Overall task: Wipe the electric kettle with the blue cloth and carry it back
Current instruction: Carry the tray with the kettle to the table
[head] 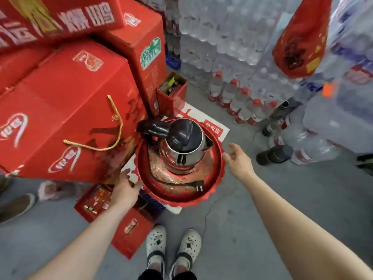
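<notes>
a: item count, task objects. one electric kettle (182, 146), steel body, black lid and black handle, standing upright inside one round red tray (214, 184) with a scalloped rim. no blue cloth can be identified in this view.

b: cord status?

a: one black power cord (177, 183) lies in the tray in front of the kettle, its plug at the right end. the tray sits low, above the grey floor (282, 199), beside the stack of red cartons.

b: hands, count and state.

a: two. left hand (124, 190): fingers spread, palm down, at the tray's left rim; contact looks likely, but a closed grip on the rim cannot be confirmed. right hand (238, 160): released, fingers extended, just beside the tray's right rim and holding nothing.

b: surrounding stock?

a: at least four large red cartons (66, 110) at left, one carrying a gold rope handle (113, 134). one small open red box (173, 93) stands behind the kettle. six red-capped water jugs (238, 100) can be counted in a row on the floor; wrapped packs of bottled water (222, 37) are stacked behind, number not countable. one red bag (300, 39) hangs at upper right.

b: operator position?

a: two white clogs (173, 245) at the bottom centre, toes pointing toward the tray.
</notes>
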`<action>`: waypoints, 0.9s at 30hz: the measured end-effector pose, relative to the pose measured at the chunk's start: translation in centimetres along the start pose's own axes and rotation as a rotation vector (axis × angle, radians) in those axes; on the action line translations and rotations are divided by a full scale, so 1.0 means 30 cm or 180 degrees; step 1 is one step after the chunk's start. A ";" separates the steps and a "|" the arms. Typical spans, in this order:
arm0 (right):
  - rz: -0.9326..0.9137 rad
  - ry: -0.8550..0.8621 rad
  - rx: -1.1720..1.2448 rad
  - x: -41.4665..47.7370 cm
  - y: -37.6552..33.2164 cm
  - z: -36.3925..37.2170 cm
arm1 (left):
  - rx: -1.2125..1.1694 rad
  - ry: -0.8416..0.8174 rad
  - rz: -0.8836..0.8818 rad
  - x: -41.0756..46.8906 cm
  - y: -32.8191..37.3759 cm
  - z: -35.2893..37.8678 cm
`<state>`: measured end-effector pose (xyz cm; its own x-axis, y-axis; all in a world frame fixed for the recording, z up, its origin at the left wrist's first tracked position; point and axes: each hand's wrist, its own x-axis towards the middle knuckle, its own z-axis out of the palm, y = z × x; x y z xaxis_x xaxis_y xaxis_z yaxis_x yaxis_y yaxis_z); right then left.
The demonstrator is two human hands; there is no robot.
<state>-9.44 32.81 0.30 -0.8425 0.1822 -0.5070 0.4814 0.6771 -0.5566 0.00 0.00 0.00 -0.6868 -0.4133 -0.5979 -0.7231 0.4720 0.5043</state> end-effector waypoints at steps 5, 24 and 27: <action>0.0081 -0.0034 -0.0294 0.192 0.015 0.082 | -0.0415 -0.0029 -0.0076 0.132 -0.018 0.080; 0.0639 0.0104 0.1285 -0.089 0.143 -0.013 | -0.1162 -0.0487 0.0175 0.054 -0.018 0.022; 0.0571 0.0362 0.1568 -0.252 0.137 -0.112 | -0.1134 -0.0643 0.0447 -0.039 0.067 -0.050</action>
<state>-1.92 36.60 4.04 -0.7443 0.3589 -0.5633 0.6537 0.2184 -0.7246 -0.75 0.26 2.65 -0.7778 -0.1868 -0.6002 -0.6282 0.1999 0.7519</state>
